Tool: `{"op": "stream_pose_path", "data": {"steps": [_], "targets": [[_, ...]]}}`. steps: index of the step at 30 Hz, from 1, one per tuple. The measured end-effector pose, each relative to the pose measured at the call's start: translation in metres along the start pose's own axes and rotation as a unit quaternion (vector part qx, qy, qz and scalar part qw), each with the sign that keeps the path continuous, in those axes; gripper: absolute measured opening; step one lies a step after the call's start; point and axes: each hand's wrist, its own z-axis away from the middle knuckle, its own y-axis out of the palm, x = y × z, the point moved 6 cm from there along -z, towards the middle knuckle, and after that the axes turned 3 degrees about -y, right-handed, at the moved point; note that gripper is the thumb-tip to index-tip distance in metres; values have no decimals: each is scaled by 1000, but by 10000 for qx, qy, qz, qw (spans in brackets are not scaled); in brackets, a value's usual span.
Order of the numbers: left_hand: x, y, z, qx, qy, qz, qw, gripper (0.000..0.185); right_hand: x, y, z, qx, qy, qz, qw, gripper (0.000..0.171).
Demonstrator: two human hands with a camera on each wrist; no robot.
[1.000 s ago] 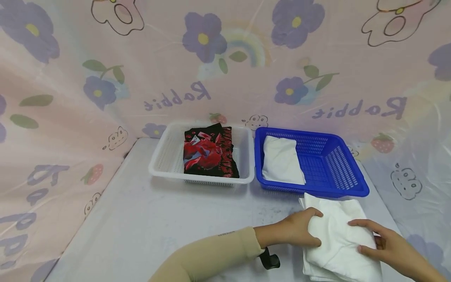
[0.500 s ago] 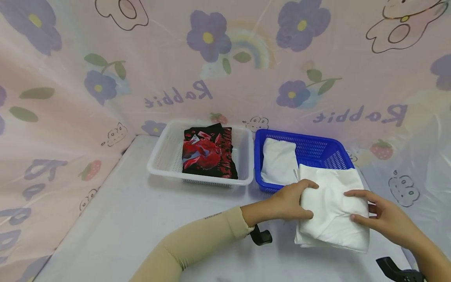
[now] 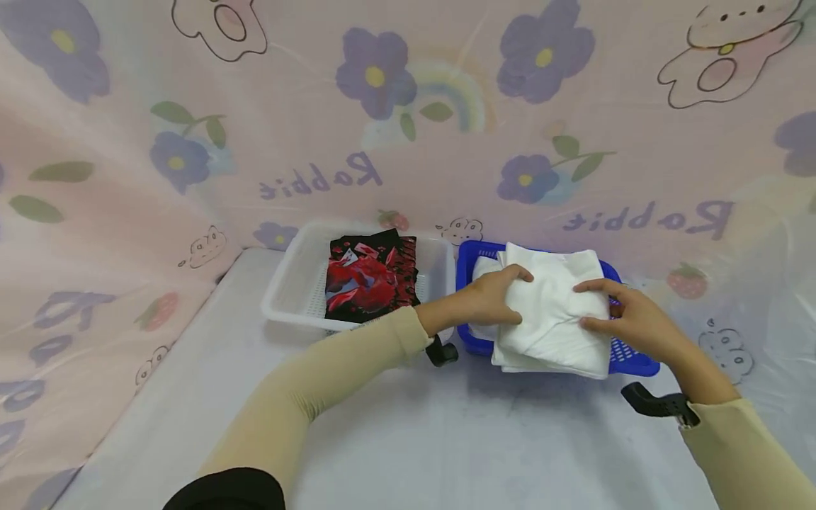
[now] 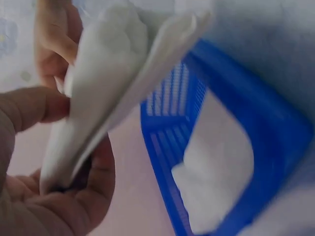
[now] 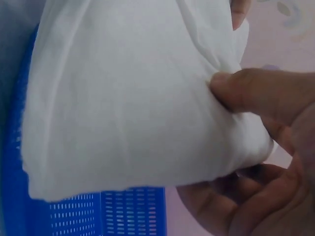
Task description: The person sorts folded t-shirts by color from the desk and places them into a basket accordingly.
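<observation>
A folded white cloth [image 3: 553,319], perhaps a garment, hangs over the blue basket [image 3: 474,345]. My left hand [image 3: 491,297] grips its left side; in the left wrist view the fingers [image 4: 101,177] curl under the fold and the thumb lies on top. On the opposite edge my right hand [image 3: 627,319] pinches the cloth, thumb above and fingers beneath in the right wrist view. Another folded white cloth [image 4: 216,167] lies inside the basket, mostly covered in the head view.
To the left stands a white basket [image 3: 280,312] holding a folded black and red printed garment [image 3: 370,280]. Both baskets sit on a white-covered table [image 3: 408,439]. A patterned curtain [image 3: 421,184] rises close behind them.
Both hands have lifted the folded white cloth from the table's front right and carried it forward and left, over the blue basket. The white basket and its garment have stayed put.
</observation>
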Motion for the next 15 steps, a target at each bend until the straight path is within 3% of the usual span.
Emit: {"op": "stream_pose_path", "data": {"steps": [7, 15], "targets": [[28, -29, -33, 231, -48, -479, 9986, 67, 1, 2, -45, 149, 80, -208, 9996, 60], [76, -35, -64, 238, -197, -581, 9978, 62, -10, 29, -89, 230, 291, -347, 9987, 54]]}}
